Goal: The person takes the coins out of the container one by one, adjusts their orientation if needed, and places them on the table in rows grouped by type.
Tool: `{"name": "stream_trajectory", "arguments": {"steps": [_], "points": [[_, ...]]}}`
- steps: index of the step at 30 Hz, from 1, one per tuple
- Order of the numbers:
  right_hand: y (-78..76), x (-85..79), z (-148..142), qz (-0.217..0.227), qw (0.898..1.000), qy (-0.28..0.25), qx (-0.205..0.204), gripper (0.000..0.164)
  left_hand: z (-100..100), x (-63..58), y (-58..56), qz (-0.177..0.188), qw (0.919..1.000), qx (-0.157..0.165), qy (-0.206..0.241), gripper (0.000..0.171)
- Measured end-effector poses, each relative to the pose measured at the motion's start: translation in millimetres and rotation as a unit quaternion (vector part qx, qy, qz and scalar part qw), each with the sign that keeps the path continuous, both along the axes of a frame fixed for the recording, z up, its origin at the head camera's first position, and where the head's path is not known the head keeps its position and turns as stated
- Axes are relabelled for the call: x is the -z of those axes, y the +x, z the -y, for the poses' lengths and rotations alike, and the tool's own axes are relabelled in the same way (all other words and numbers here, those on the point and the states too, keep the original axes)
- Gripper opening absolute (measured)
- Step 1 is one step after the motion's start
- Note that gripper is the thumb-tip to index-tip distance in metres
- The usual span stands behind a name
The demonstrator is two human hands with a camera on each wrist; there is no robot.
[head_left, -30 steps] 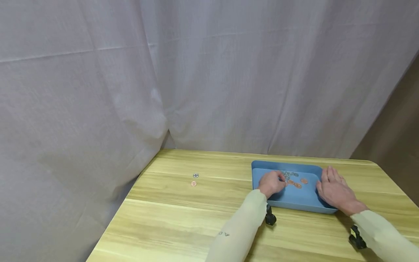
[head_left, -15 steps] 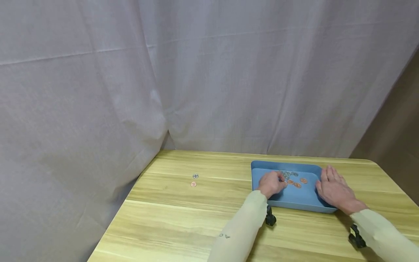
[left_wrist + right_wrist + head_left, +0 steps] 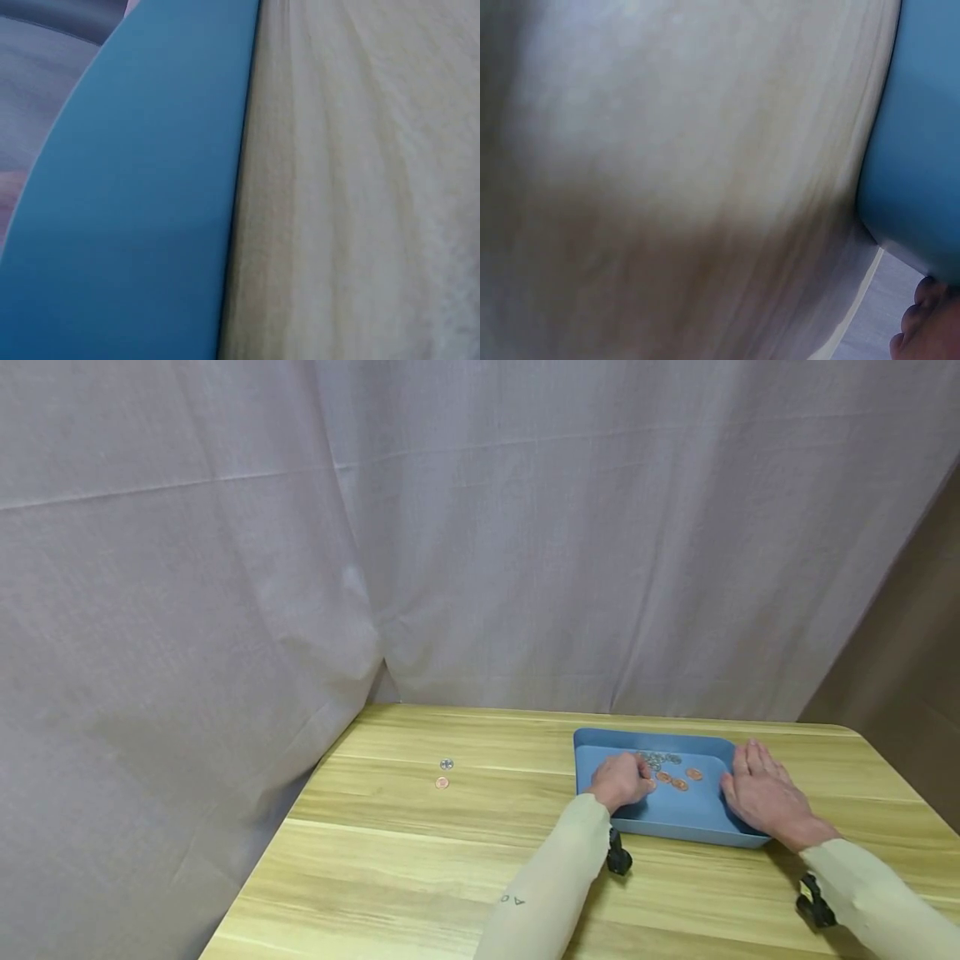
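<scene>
blue tray (image 3: 690, 832): sits near the far edge of the worktop (image 3: 420, 860), toward the far right corner; carries coins on its floor
left hand (image 3: 621, 779): reaches over the near edge of the blue tray, with curled fingers down among the coins; cannot tell from the small, blurred fingertips whether pinching a coin or merely touching one
right hand (image 3: 767, 793): rests straight-fingered on the right edge of the blue tray; grips nothing
silver coins (image 3: 674, 759): lie clustered by the tray's far edge, about halfway along; too small to count
copper coins (image 3: 679, 785): lie nearer the tray's near edge, just right of the left fingertips
lone silver coin (image 3: 447, 764): lies on the worktop, between its left edge and the tray, well apart from both
lone copper coin (image 3: 442, 783): lies near the lone silver coin, closer to the worktop's near edge
grey curtain (image 3: 480, 527): hangs beyond the worktop's far and left edges
</scene>
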State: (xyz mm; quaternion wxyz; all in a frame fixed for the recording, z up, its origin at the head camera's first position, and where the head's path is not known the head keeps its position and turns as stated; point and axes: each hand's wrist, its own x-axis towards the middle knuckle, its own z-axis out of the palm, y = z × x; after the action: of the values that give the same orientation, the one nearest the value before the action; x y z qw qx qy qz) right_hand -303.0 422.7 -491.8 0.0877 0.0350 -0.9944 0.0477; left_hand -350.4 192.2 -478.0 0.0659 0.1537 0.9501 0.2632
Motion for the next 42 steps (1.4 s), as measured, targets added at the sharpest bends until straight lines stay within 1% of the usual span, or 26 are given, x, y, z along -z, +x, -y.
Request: {"name": "stream_trajectory", "arguments": {"steps": [5,10,17,22,28,32,35,38,42], "points": [[1.2,-1.0,1.2,0.004,1.000,0.000,0.002,0.064,1.5,1.7,-1.1,-0.020,0.9997,0.011,-0.005,0.012],[2.2,-1.5,1.5,0.006,1.000,-0.007,0.003,0.065,3.5,4.2,-2.3,-0.036,0.9990,0.024,0.010,0.014],[2.8,-1.3,1.7,0.005,1.000,-0.009,-0.002,0.064,6.3,3.2,-0.9,-0.001,0.9978,0.024,0.061,0.013],[2.8,-2.1,2.5,-0.006,1.000,0.001,-0.002,0.062,7.9,2.6,-0.6,0.005,0.9948,0.041,0.093,0.012],[3.3,-3.0,2.1,-0.004,1.000,0.001,0.000,0.063,10.1,1.6,1.2,0.044,0.9871,0.068,0.138,0.010],[3.5,-2.9,1.9,-0.004,1.000,-0.004,-0.003,0.062,16.4,-3.2,3.4,0.076,0.9813,0.072,0.162,0.009],[3.5,-3.0,1.2,-0.004,1.000,-0.009,-0.003,0.063,21.4,-8.0,4.9,0.089,0.9774,0.073,0.177,0.011],[3.3,-3.1,0.6,-0.005,1.000,-0.010,-0.004,0.062,27.0,-14.2,7.4,0.094,0.9750,0.077,0.186,0.011],[3.9,-3.0,-0.5,-0.012,1.000,0.001,-0.010,0.061,35.2,-22.8,10.0,0.100,0.9712,0.097,0.193,0.010]]}}
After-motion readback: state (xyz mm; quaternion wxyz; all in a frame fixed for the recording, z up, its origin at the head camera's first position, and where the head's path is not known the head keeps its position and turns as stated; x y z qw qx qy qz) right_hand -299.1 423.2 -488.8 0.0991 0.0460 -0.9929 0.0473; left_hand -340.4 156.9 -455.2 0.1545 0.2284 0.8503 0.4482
